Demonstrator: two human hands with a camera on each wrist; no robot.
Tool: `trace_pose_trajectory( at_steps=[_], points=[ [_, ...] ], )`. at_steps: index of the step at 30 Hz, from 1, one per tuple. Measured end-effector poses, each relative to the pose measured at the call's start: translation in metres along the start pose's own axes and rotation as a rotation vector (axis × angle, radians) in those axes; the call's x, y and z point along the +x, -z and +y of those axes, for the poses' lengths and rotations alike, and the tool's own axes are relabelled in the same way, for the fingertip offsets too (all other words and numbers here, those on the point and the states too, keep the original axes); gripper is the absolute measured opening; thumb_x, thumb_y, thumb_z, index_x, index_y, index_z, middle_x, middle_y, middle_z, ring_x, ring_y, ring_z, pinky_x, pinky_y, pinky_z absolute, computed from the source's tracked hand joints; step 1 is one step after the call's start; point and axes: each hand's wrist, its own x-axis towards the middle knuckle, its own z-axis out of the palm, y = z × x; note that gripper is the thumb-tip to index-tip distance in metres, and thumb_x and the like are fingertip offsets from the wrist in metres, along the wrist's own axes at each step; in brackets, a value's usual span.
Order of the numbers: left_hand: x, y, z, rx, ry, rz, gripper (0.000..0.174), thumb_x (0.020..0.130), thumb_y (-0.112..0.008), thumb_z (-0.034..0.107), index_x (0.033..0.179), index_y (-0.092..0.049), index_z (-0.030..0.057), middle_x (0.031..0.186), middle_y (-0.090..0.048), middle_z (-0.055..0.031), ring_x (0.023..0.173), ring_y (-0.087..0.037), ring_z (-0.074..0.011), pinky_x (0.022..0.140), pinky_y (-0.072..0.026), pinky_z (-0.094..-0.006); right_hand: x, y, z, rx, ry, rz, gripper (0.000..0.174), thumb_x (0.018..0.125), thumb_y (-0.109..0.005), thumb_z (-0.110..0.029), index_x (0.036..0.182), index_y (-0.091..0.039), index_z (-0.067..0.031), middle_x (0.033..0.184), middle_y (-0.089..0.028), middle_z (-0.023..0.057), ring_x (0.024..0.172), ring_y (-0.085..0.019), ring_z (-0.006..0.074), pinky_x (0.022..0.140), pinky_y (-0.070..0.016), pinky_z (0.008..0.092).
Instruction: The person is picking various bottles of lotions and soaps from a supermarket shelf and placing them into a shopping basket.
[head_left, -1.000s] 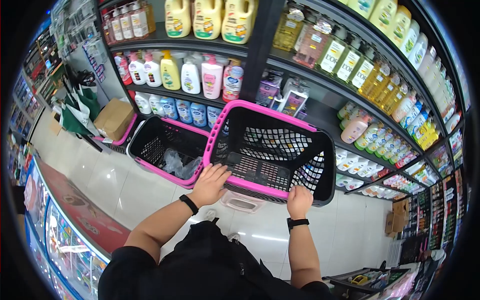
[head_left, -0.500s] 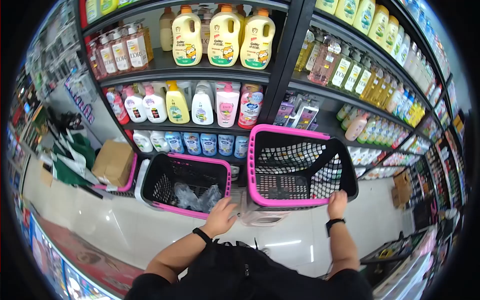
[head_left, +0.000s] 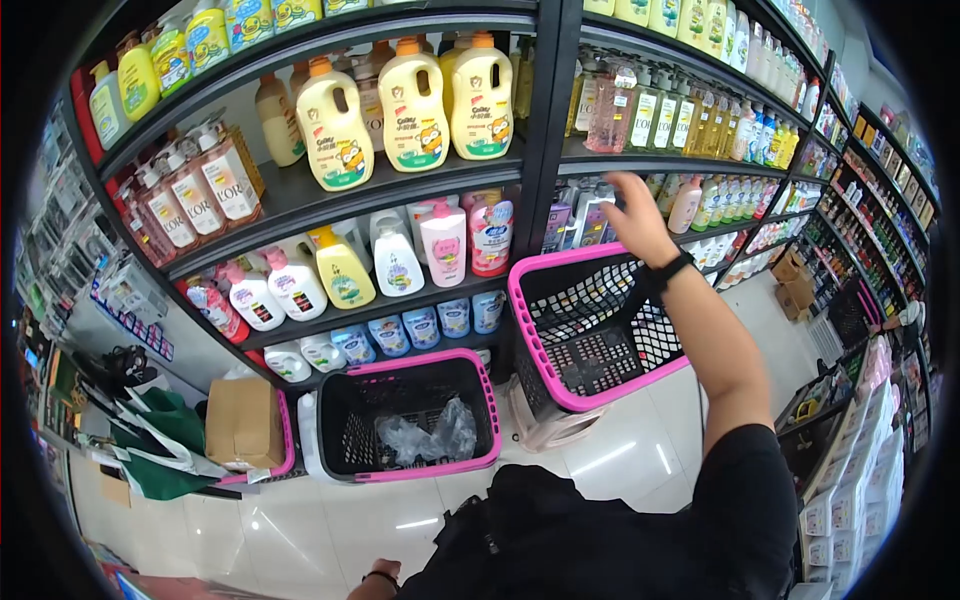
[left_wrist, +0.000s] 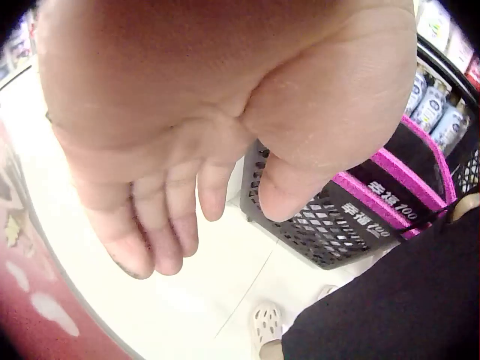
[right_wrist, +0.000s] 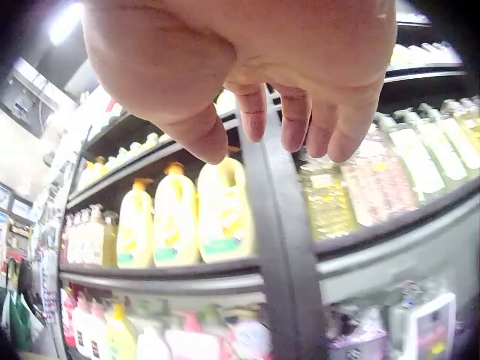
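Note:
My right hand (head_left: 638, 222) is raised in front of the shelves, above the pink-rimmed black shopping basket (head_left: 537, 352). It holds nothing; in the right wrist view its fingers (right_wrist: 294, 120) extend toward the upright post (right_wrist: 281, 210) between cream-coloured jugs (right_wrist: 175, 217) and clear pump bottles (right_wrist: 375, 180). Low at the bottom of the head view hangs my left hand (head_left: 387, 568), mostly out of frame. In the left wrist view the left hand (left_wrist: 225, 105) hangs with loose fingers and nothing in them. A second basket (head_left: 490, 400) stands to the left with crumpled plastic bags (head_left: 430, 435) inside.
Shelves with pump bottles (head_left: 345, 268), blue pouches (head_left: 421, 326) and boxed items (head_left: 592, 220) rise ahead. A cardboard box (head_left: 244, 424) and a green-and-white bag (head_left: 160, 440) stand at the left. White stacked boxes (head_left: 850, 500) line the right side.
Both hands have left the right basket's rim. My right hand has risen toward the shelves, and the left has dropped to my side. The head view has shifted, showing more upper shelf.

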Motion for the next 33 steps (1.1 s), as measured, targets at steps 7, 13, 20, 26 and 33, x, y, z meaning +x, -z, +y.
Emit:
trace_pose_trajectory(
  at_steps=[7, 13, 20, 26, 33],
  points=[
    [0.008, -0.017, 0.054, 0.018, -0.278, 0.289, 0.03, 0.088, -0.057, 0.038, 0.095, -0.072, 0.0123, 0.102, -0.074, -0.0169, 0.1, -0.069, -0.038, 0.085, -0.0548, -0.0508, 0.164, -0.099, -0.063, 0.295, -0.045, 0.177, 0.062, 0.091, -0.066, -0.019, 0.144, -0.043, 0.004, 0.14, -0.054, 0.0275, 0.132, -0.054, 0.0366, 0.11, -0.0429, 0.0403],
    [0.023, -0.004, 0.091, -0.05, -0.27, 0.353, 0.028, 0.088, -0.057, 0.036, 0.091, -0.071, 0.0117, 0.097, -0.073, -0.0183, 0.094, -0.07, -0.0385, 0.081, -0.0548, -0.0518, 0.231, -0.144, -0.07, 0.417, -0.329, 0.344, 0.065, 0.095, -0.055, -0.026, 0.147, -0.037, 0.0076, 0.136, -0.051, 0.0382, 0.128, -0.05, 0.0495, 0.11, -0.0411, 0.0475],
    [-0.031, 0.046, 0.135, -0.013, -0.274, 0.394, 0.023, 0.088, -0.059, 0.025, 0.082, -0.068, 0.0057, 0.077, -0.069, -0.0151, 0.07, -0.069, -0.0267, 0.064, -0.0539, -0.0421, 0.251, -0.17, -0.033, 0.606, -0.371, 0.231, 0.048, 0.101, -0.049, -0.029, 0.137, -0.047, 0.0036, 0.122, -0.063, 0.0322, 0.113, -0.061, 0.0487, 0.096, -0.0491, 0.0493],
    [0.004, 0.016, 0.119, -0.327, -0.143, 0.379, 0.036, 0.092, -0.056, 0.036, 0.098, -0.075, 0.006, 0.1, -0.074, -0.0195, 0.093, -0.07, -0.0365, 0.082, -0.0544, -0.0445, 0.256, -0.168, -0.037, 0.348, -0.356, 0.27, 0.042, 0.103, -0.048, -0.031, 0.121, -0.054, 0.0072, 0.114, -0.064, 0.0349, 0.106, -0.063, 0.0507, 0.092, -0.0498, 0.0521],
    [0.027, 0.005, 0.082, -0.26, -0.229, 0.385, 0.037, 0.094, -0.054, 0.039, 0.106, -0.072, 0.0095, 0.102, -0.072, -0.0195, 0.101, -0.065, -0.0401, 0.088, -0.0514, -0.0488, 0.258, -0.152, -0.049, 0.287, -0.452, 0.215, 0.048, 0.101, -0.054, -0.033, 0.118, -0.057, 0.0124, 0.114, -0.065, 0.0349, 0.108, -0.065, 0.0468, 0.091, -0.0515, 0.0487]
  ],
)
